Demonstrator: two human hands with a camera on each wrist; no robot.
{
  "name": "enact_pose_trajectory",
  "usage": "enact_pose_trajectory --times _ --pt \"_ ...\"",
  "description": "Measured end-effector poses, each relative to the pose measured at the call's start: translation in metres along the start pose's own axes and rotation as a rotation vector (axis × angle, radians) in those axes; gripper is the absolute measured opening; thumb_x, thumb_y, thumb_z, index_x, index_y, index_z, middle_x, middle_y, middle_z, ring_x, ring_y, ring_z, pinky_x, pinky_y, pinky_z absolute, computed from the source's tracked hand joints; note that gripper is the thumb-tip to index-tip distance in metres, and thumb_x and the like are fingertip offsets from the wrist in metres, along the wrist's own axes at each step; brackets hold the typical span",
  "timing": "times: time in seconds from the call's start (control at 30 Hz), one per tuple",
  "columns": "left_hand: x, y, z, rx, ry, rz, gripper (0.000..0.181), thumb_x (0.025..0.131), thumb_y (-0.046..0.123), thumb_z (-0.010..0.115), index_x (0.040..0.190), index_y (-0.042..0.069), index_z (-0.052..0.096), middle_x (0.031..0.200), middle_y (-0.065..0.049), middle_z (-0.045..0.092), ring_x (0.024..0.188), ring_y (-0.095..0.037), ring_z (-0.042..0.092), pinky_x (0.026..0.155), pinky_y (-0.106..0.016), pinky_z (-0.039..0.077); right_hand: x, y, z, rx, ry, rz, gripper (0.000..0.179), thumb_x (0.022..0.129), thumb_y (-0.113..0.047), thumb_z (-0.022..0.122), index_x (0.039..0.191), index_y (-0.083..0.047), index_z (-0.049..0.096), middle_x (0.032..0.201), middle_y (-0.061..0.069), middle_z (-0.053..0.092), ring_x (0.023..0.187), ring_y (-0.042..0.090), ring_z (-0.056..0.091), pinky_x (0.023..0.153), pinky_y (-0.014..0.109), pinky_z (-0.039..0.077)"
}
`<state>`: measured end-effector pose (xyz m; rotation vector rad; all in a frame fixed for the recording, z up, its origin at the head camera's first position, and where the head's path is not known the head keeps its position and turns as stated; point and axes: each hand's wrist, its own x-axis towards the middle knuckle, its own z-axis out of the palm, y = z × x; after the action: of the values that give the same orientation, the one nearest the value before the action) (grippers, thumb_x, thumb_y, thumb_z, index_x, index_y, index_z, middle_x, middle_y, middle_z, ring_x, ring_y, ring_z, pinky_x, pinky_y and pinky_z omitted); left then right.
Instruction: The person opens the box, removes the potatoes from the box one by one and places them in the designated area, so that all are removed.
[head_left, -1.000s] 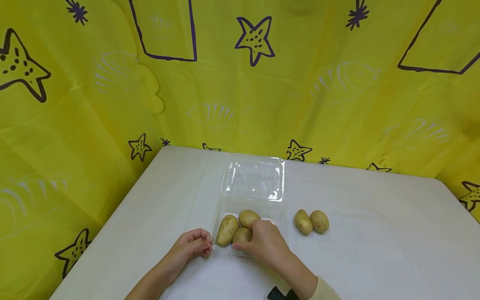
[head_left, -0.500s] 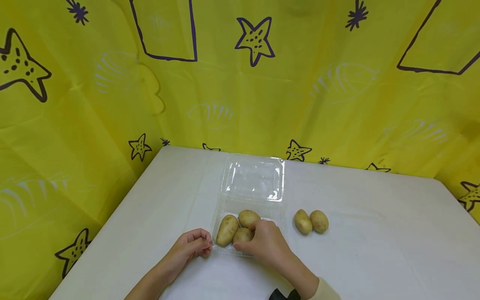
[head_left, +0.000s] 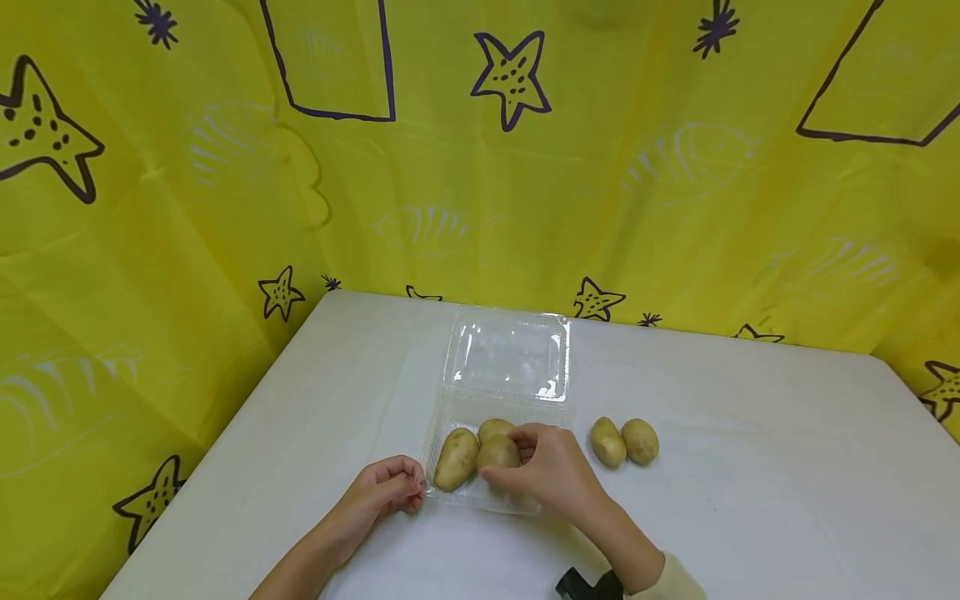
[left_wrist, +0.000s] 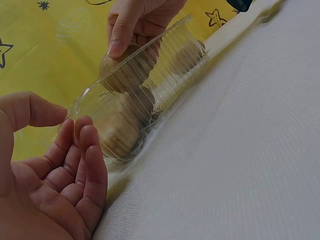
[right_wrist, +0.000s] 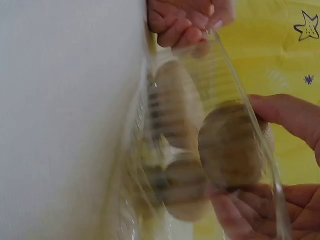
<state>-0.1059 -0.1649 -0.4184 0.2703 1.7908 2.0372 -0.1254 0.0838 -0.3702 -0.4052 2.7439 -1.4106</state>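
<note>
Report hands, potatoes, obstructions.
Right hand gripping a potato over the open clear plastic clamshell; left hand pinching it. Two more potatoes inside, two others on the table. Lid folded back, clear of both hands.

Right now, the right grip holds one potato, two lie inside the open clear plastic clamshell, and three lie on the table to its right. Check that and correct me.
Not three: two potatoes lie on the table right of the clamshell, as the head view shows. The right grip does hold one potato, and two others lie inside.
</note>
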Motion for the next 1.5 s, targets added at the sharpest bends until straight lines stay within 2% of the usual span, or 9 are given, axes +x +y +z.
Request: enact_pose_trajectory --times 0.23,0.7,0.93,1.1,1.5 --pt "0.001 0.001 0.001 0.002 0.0 0.001 0.003 0.087 0.009 0.051 0.086 0.006 0.053 0.082 -0.004 0.055 0.075 -0.013 0.052 0.072 -0.026 0.045 0.0 0.002 -0.012 0.029 0.045 0.008 0.049 0.061 -0.028 0.085 0.096 0.001 0.066 0.085 0.004 0.066 0.074 0.012 0.062 0.064 0.021 0.049" --pt "0.0 0.0 0.0 -0.011 0.003 -0.007 0.004 0.087 0.009 0.052 0.086 0.007 0.054 0.082 -0.004 0.056 0.076 -0.013 0.053 0.073 -0.026 0.045 -0.003 0.008 -0.027 0.094 0.057 0.098 0.05 0.062 -0.026 0.084 0.101 -0.001 0.065 0.093 0.004 0.066 0.078 0.013 0.063 0.068 0.022 0.05" --pt "0.0 -0.001 -0.001 -0.001 -0.005 -0.007 0.005 0.088 0.009 0.05 0.087 0.007 0.054 0.083 -0.003 0.055 0.078 -0.012 0.053 0.073 -0.027 0.045 -0.006 0.009 -0.038 0.1 0.097 0.109 0.048 0.062 -0.025 0.084 0.1 -0.002 0.066 0.093 0.004 0.067 0.078 0.014 0.064 0.067 0.023 0.05" --pt "0.0 -0.002 -0.001 0.004 -0.01 -0.003 0.006 0.089 0.01 0.049 0.087 0.007 0.054 0.083 -0.003 0.055 0.078 -0.012 0.054 0.074 -0.026 0.045 -0.008 0.012 -0.049 0.147 0.097 0.125 0.049 0.064 -0.022 0.083 0.103 0.0 0.064 0.096 0.008 0.066 0.081 0.017 0.064 0.069 0.024 0.05" --pt "0.0 0.0 0.0 -0.002 -0.012 -0.001 0.006 0.089 0.01 0.05 0.087 0.006 0.054 0.083 -0.004 0.055 0.078 -0.012 0.053 0.073 -0.026 0.045 -0.019 0.024 -0.077 0.11 0.134 0.152 0.052 0.064 -0.025 0.083 0.105 0.001 0.064 0.097 0.009 0.066 0.08 0.017 0.065 0.066 0.023 0.051"
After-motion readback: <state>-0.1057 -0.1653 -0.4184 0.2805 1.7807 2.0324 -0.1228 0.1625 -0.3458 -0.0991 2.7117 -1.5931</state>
